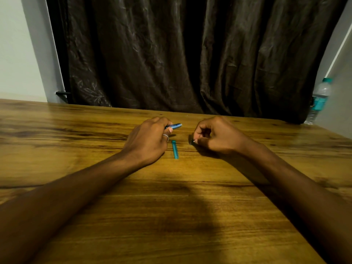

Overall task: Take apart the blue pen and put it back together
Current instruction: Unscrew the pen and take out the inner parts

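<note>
My left hand [150, 139] is closed around the blue pen barrel [174, 126], whose end sticks out to the right past my fingers, just above the wooden table [171, 206]. The teal pen cap [175, 149] lies loose on the table between my hands, pointing toward me. My right hand [215, 136] rests on the table with thumb and fingertips pinched on a small dark pen piece [191, 140]; most of that piece is hidden by my fingers.
A dark brown curtain [181, 54] hangs behind the table's far edge. A clear water bottle with a teal label [318, 101] stands at the far right, by the wall.
</note>
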### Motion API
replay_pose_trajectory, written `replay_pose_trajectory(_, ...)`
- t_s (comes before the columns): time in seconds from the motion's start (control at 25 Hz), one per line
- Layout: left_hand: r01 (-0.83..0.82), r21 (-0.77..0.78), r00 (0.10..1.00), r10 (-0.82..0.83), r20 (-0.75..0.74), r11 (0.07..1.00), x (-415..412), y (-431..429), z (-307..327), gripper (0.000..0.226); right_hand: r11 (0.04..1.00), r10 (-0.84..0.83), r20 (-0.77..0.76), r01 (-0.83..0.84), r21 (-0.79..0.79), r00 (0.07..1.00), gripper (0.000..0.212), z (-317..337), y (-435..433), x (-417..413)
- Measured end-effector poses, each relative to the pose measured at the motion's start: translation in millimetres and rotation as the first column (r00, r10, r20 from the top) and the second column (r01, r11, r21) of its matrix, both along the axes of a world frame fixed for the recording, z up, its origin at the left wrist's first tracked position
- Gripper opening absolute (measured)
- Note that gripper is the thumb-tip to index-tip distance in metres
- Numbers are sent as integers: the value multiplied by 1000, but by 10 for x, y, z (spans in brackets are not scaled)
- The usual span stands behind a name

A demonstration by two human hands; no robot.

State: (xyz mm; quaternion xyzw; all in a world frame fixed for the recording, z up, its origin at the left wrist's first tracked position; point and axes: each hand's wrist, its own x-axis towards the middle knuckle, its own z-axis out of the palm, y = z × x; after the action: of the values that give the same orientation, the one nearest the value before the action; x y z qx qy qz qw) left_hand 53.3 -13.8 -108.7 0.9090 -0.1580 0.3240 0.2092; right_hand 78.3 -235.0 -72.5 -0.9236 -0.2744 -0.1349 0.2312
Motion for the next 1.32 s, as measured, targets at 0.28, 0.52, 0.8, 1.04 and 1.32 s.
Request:
replay_pose_trajectory(0.28, -9, 0, 1000, 9, -1, 1000, 11, -6, -13, 23, 992, 77, -97, -86, -94, 992, 14, -20, -2, 41)
replay_pose_trajectory(0.52, -5, 7, 1000, 5, -12, 1000, 19, -3, -12, 22, 996, 53, -75, -58, -72, 996, 9, -3, -14, 26)
replay_pose_trajectory(0.8, -97, -69, 985, 85, -149, 993, -56, 27, 105, 30, 983, -131, 331, 167, -81, 934, 37, 2, -6, 17)
replay_pose_trajectory(1.04, -160, 68, 929, 174, -328, 985, -148, -61, 210, 50, 974, -160, 440, 213, -73, 884, 34, -22, 26, 37)
replay_pose_trajectory(1.32, -118, 82, 896, 141, -421, 990, -160, -54, 253, 28, 972, -160, 461, 222, -83, 873, 35, -36, 42, 36)
